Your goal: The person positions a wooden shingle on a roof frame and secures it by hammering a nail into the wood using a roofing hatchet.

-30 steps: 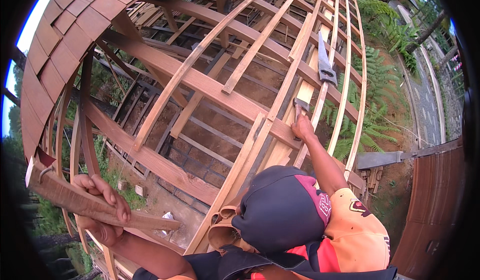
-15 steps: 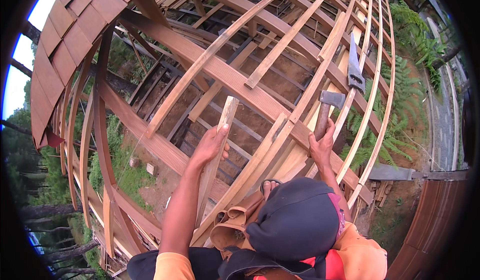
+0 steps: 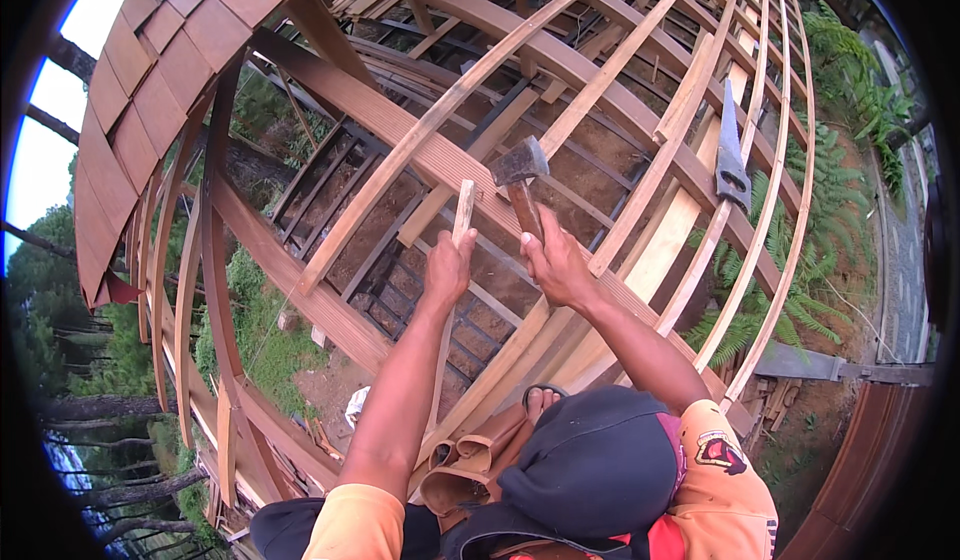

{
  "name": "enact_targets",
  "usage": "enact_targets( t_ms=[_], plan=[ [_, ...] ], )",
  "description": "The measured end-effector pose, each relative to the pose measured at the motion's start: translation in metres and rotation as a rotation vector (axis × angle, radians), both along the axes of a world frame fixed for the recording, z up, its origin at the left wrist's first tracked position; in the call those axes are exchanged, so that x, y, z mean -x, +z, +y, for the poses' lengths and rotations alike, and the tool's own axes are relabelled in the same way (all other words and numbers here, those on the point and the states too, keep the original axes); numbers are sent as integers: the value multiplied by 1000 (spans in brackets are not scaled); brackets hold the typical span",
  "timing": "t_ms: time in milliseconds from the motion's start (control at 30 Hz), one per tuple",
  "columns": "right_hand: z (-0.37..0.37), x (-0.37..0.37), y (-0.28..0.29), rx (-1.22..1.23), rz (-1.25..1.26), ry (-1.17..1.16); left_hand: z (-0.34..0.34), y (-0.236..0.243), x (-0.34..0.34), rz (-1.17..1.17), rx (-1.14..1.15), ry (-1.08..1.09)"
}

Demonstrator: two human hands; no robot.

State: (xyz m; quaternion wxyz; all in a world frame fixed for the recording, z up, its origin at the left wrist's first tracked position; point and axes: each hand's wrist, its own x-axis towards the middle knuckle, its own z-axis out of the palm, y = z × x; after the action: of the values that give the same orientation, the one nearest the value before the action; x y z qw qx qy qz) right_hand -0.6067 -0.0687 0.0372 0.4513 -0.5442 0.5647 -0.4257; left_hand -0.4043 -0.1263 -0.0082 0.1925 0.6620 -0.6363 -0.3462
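Note:
My left hand point(image 3: 447, 263) is closed around a wooden batten point(image 3: 464, 205), which stands on a slant with its top end above my fist. Its lower part runs down behind my forearm. My right hand point(image 3: 562, 260) grips the wooden handle of a hatchet point(image 3: 520, 163). The dark metal head is raised just right of the batten's top, apart from it as far as I can tell. Farther right, a handsaw point(image 3: 732, 155) with a dark handle rests on the curved roof battens point(image 3: 712, 225).
Thick rafters point(image 3: 430, 155) cross the open frame, with ground and dark metal bars below. Reddish shingles point(image 3: 170, 45) cover the upper left. A brown leather tool pouch point(image 3: 455, 495) hangs at my waist. Ferns point(image 3: 830, 200) grow at the right.
My right hand has swung the hatchet leftward, from beside the right-hand battens to near the batten's top. The batten in my left hand has turned, showing a narrower face.

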Motion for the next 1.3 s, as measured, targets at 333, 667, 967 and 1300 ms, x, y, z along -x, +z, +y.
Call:
enact_targets(
  t_ms=[333,667,967,1300],
  plan=[
    [-46,13,-3,16,457,293,0,12,13,-147,84,40],
    [-35,-1,-11,238,213,-73,10,15,23,-198,9,31],
    [8,-12,75,30,-152,82,7,63,-36,444,-305,-5],
    [41,-25,160,450,-203,133,76,323,-181,764,625,-67]
  ],
)
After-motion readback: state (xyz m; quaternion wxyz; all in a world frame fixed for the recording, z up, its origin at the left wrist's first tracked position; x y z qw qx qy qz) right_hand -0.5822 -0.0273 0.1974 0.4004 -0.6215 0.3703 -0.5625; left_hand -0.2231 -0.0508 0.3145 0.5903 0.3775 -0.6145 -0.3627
